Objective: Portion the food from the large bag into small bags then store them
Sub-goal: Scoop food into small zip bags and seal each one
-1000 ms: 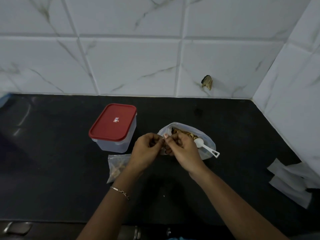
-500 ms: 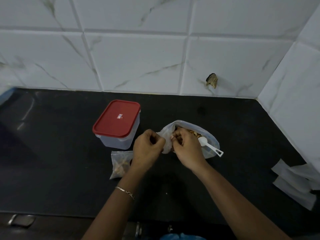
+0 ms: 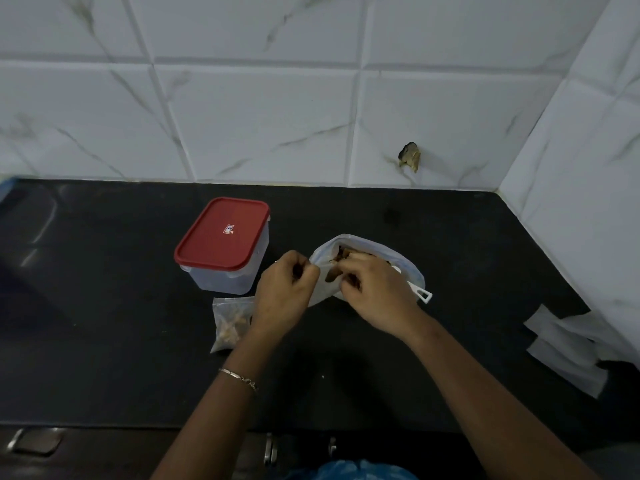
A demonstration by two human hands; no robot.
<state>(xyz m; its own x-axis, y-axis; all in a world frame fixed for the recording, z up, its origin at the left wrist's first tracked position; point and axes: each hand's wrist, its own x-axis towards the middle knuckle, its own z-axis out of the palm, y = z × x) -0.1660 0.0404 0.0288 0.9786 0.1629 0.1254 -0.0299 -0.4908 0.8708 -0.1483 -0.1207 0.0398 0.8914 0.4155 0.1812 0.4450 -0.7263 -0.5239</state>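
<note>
left hand [image 3: 287, 292] and right hand [image 3: 377, 296], fingers curled, each pinch the limp clear small bag [image 3: 323, 284] between them – just before the open large bag [image 3: 403, 263] of brown food, scoop [image 3: 424, 295] poking right, filled bag [image 3: 230, 320] and red-lidded box [image 3: 225, 237] left – mid black counter [image 3: 104, 306], well short of its front edge.

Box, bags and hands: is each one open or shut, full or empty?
Box, shut, red lid on.
Large bag, open, food inside.
Held small bag, some food inside.
Left hand, pinching held small bag.
Right hand, pinching it too.
Lying small bag, filled, flat.
Scoop, resting in large bag.
</note>
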